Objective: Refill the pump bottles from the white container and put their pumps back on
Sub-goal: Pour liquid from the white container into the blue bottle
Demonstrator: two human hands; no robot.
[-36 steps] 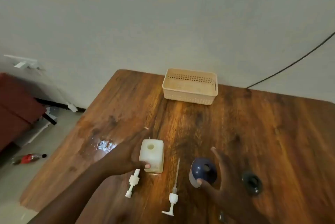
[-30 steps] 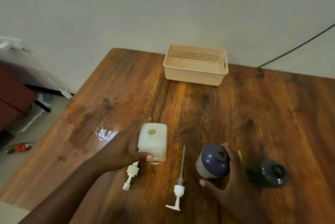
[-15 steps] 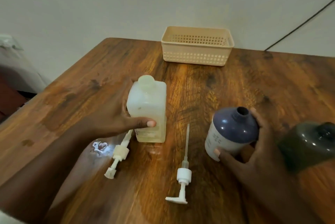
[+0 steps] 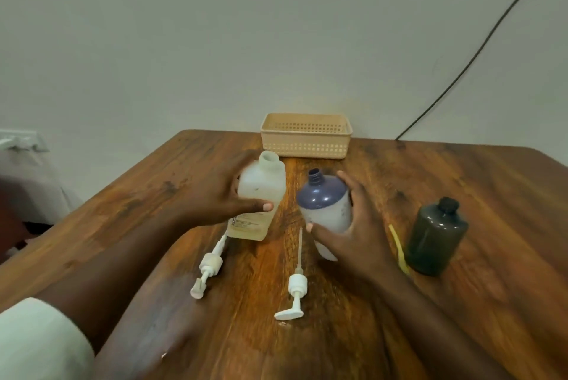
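Observation:
My left hand (image 4: 215, 199) grips a square translucent white container (image 4: 259, 195) with an open neck and a little yellowish liquid at its bottom. My right hand (image 4: 353, 229) holds a white pump bottle with a dark blue top (image 4: 325, 204), lifted and tilted left, its mouth open. The two necks are close together but apart. Two white pumps lie on the table: one (image 4: 207, 267) below the container, the other (image 4: 295, 284) below the blue-topped bottle. A dark grey bottle (image 4: 435, 241) stands upright at the right without a pump.
A beige perforated basket (image 4: 305, 139) sits at the far edge of the wooden table (image 4: 476, 195) by the wall. A thin yellow strip (image 4: 399, 249) lies beside the dark bottle. A black cable (image 4: 479, 50) runs up the wall. The table's left edge is near.
Both hands have lifted their bottles off the table and brought them closer together. The blue-topped bottle now tilts left. The view has dropped lower toward the table.

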